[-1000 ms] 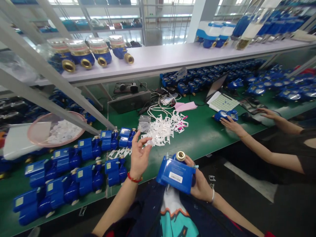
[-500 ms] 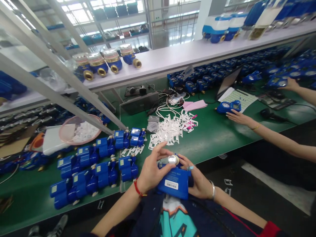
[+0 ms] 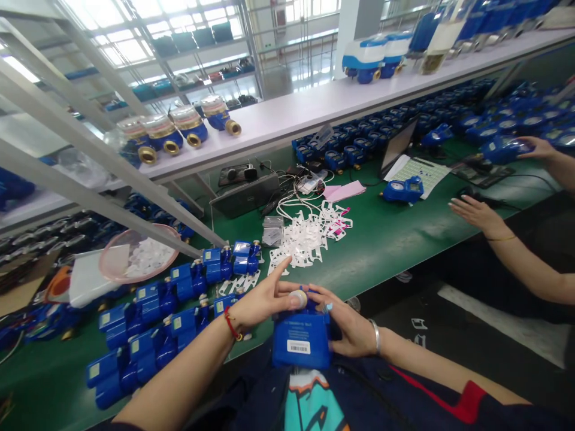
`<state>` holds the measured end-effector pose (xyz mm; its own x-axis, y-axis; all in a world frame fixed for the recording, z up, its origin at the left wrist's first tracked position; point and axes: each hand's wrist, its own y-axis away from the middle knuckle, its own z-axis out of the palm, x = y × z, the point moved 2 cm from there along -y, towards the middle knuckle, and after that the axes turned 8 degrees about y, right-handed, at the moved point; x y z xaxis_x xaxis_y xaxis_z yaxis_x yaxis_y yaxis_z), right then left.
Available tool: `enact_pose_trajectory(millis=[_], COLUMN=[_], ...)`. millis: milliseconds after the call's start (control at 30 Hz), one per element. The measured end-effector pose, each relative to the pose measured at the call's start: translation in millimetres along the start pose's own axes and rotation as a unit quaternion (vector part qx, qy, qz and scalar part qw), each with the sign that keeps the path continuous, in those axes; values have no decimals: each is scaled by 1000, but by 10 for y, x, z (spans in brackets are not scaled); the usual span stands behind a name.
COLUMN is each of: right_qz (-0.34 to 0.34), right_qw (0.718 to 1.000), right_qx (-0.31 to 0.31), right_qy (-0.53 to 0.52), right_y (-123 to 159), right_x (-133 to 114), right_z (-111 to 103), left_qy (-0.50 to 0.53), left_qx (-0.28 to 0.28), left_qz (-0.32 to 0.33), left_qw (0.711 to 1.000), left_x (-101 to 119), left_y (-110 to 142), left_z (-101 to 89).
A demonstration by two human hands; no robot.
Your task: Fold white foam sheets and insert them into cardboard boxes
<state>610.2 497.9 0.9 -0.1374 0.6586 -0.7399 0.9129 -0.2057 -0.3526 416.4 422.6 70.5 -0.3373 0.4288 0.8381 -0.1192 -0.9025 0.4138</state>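
Near centre: a blue meter [image 3: 300, 338] with a barcode label is sitting upside-down in lettering, just in front of the person's torso, off the table's near edge. The right hand [image 3: 348, 326] is holding it, gripping its right side with fingers curling over the far edge. The left hand [image 3: 265, 302] is touching the pale round cap [image 3: 297, 300] on the meter's far side; its thumb is resting on the cap and its index finger is pointing outward. Cannot tell whether it is gripping or only pressing.

Containers: at left, a pink basin [image 3: 103, 264] is holding a heap of small white parts [image 3: 149, 257], mostly toward its right side; their shape is too small to tell. A clear plastic packet [image 3: 272, 232] is lying at the left of the white frames [image 3: 305, 239], contents unclear. On the far shelf [image 3: 287, 114], toward the right, a see-through container [image 3: 438, 46] is holding something brownish at its bottom.

Surroundings: blue meters [image 3: 150, 302] are standing in two rows at near left. At right, a co-worker's hand [image 3: 480, 214] is hovering open above the table [image 3: 372, 239]; the other is grasping another meter [image 3: 499, 149].
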Motion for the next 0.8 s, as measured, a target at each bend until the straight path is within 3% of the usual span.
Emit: enact_pose_trajectory(millis=[267,433,500,567,700,800], right_qz=[-50,-36,9,65,213,282], right_qw=[997,999,1000,997,962,926], right_qx=[-24,1,17,36,66,94], right_qy=[61,36,9,-29,-157,-231], right_y=[45,56,45,35,36,10], right_x=[28,94,162,249,456,637], right_z=[91,127,140,160,200,197], left_qy=[66,52,37,-2,-39,21], left_qx=[65,66,85,139,306,349], left_qz=[-73,-63,-31,37,249,292], left_qw=[993,994,995,990,918,890], left_x=[-14,-84,-79,-26,107,29], left_y=[19,-116,-225,-312,-230,-50], left_z=[77,16,-47,-139,-302,-338])
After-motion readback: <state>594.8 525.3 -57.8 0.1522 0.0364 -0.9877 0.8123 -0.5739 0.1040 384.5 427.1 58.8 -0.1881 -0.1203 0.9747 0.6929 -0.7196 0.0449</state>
